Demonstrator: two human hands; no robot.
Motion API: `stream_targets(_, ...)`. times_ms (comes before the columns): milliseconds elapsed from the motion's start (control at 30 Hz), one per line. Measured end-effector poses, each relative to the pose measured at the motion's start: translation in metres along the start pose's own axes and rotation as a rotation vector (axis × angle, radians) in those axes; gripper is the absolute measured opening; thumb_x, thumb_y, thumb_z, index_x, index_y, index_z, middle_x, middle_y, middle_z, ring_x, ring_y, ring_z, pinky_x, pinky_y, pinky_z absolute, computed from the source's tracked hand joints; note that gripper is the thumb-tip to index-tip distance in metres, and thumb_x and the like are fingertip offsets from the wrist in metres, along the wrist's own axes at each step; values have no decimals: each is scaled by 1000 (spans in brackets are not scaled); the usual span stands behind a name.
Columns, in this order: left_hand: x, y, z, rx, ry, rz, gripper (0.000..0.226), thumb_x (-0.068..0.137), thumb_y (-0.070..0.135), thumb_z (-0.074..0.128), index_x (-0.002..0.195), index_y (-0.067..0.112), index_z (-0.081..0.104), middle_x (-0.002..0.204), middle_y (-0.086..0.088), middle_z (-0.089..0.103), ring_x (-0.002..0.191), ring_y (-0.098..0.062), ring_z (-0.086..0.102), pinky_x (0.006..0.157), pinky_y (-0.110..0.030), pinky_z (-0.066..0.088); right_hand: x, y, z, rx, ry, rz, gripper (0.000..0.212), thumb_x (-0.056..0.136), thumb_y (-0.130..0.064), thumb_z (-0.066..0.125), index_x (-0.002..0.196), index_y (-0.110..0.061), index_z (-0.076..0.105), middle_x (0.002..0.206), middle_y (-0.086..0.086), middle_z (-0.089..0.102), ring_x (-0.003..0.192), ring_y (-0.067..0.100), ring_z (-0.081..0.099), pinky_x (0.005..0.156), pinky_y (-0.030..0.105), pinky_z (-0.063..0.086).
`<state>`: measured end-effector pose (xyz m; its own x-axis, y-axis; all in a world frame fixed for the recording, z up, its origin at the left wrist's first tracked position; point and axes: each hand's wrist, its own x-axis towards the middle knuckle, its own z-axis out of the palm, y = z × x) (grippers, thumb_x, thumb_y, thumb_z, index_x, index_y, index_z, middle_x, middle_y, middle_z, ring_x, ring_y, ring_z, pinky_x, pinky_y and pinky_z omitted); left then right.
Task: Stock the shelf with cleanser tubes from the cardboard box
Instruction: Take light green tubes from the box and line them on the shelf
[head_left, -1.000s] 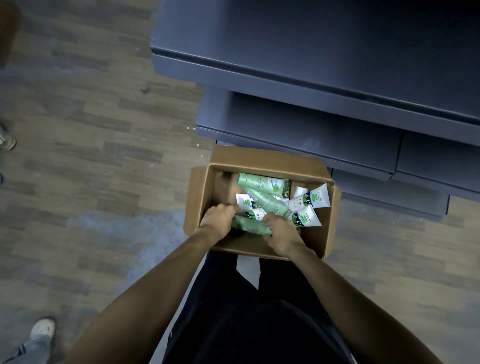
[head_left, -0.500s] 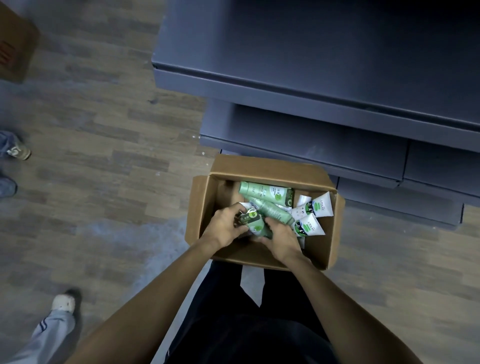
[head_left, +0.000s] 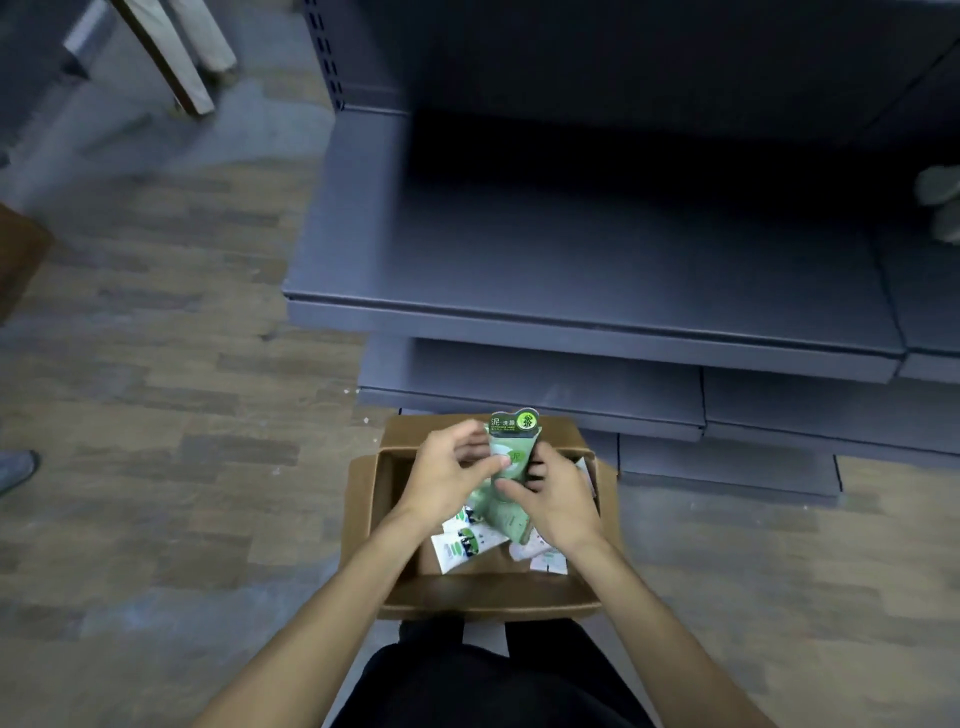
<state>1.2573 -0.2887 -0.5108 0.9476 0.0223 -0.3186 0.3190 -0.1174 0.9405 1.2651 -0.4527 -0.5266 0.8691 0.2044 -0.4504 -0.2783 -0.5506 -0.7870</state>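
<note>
An open cardboard box stands on the floor in front of me. Above it I hold a bunch of green cleanser tubes upright, their printed dark-green tops pointing at the shelf. My left hand grips the bunch from the left, and my right hand wraps it from the right. White and green tubes still lie in the box under my hands. The dark grey metal shelf stretches ahead, its wide board bare in front of me.
Lower shelf boards step out below the main one, just behind the box. Blurred pale-green items sit at the shelf's far right edge. Another person's shoe shows at the left, legs at the top left. Wood-pattern floor surrounds the box.
Both hands have risen out of the box with a bunch of green tubes held between them. My view has tilted up, showing much more of the shelf.
</note>
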Motion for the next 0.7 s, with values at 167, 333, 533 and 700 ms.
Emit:
stream_targets(167,1,49,-3,28,-14,136,28,80,0,78,95,22,70,94,7,77,92,-8,73,85,-18,54,-17,-42,-31,-13,91,-51,32,79,-27,81,106,-33,65,85,-16,72,78,-5,67,73,14,56)
stream_targets(333,-1,102,-15,44,-2,271,22,82,3,77,99,15,71,96,7,77,92,-7,73,85,-21,56,-27,-79,-52,20,163,-170,37,78,-29,81,107,-34,59,105,-17,69,98,1,65,89,25,55)
stream_targets(533,-7,170,-34,109,-13,394,23,82,8,79,102,16,71,98,4,77,93,-10,73,87,-26,57,-43,-124,-76,31,258,-315,31,84,-25,78,101,-41,58,104,-24,67,98,-6,63,91,23,54)
stream_targets(700,-20,227,-43,158,-51,484,24,81,10,80,102,19,71,94,6,77,90,-10,74,84,-29,59,-63,-161,-97,33,317,-440,29,84,-32,77,103,-43,59,101,-25,69,98,-5,64,91,22,55)
